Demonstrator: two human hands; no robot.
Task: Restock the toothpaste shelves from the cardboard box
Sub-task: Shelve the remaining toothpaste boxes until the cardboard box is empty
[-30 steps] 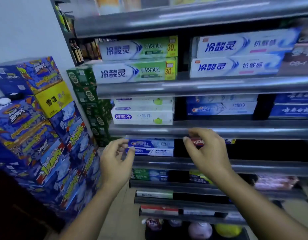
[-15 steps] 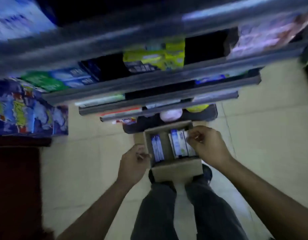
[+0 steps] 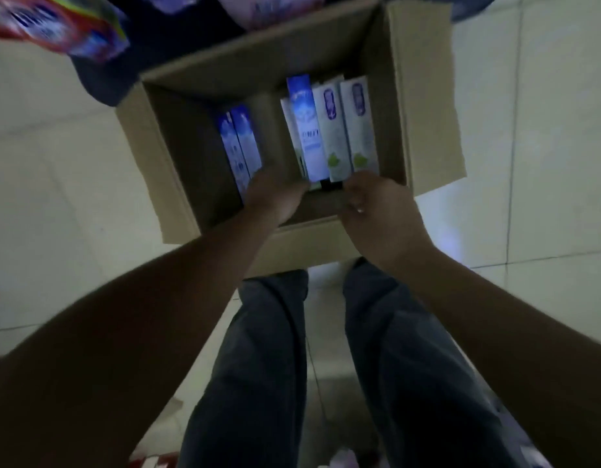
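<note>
Left hand (image 3: pixel 275 194) and right hand (image 3: pixel 377 211) have dropped inside the cardboard box (image 3: pixel 424 106), by its near wall; fingers' hold unclear.

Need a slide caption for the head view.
Left hand and right hand at the toothpaste cartons in an open box on the floor.

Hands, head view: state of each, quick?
Left hand: reaching into the cardboard box by the blue cartons; grip cannot be told.
Right hand: fingers curled at the white cartons; hold cannot be told.
</note>
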